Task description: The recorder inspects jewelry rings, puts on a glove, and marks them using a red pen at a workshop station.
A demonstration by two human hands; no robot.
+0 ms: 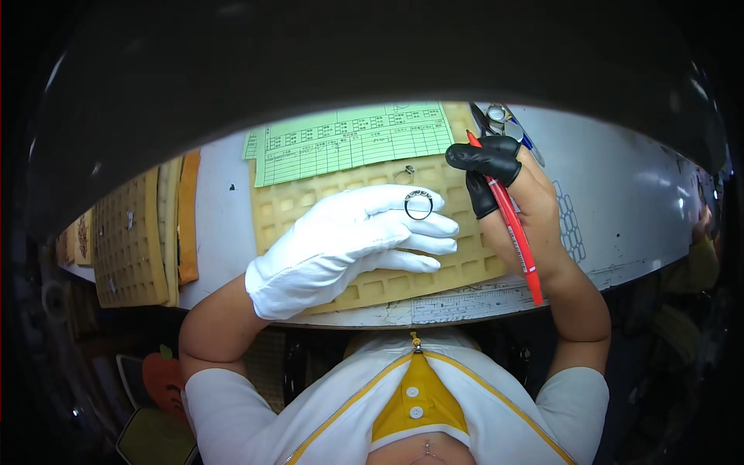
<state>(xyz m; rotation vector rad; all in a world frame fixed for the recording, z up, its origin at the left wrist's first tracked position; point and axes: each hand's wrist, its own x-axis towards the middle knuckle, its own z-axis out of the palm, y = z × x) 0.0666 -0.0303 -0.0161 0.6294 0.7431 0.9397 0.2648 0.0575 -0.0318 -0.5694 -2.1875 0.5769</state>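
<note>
My left hand [349, 244], in a white glove, lies over a yellowish grid tray [378, 285]. A dark ring with stones along its top [432, 204] stands upright at its index finger, seemingly held by the fingers. My right hand [523, 192], with black finger cots on several fingers, grips a red marker pen [511, 224], its tip pointing up and away from me. A second ring with a stone [409, 170] rests on the tray just beyond the glove. Green printed forms with handwriting [354, 142] cover the tray's far part.
Stacked grid trays [128, 232] and an orange-brown folder edge [189, 215] are at left. Beyond my right hand lie a metal ring-shaped piece [496, 113] and partly hidden tools. A printed ruler [453, 306] runs along the near table edge. Part of another person shows at far right.
</note>
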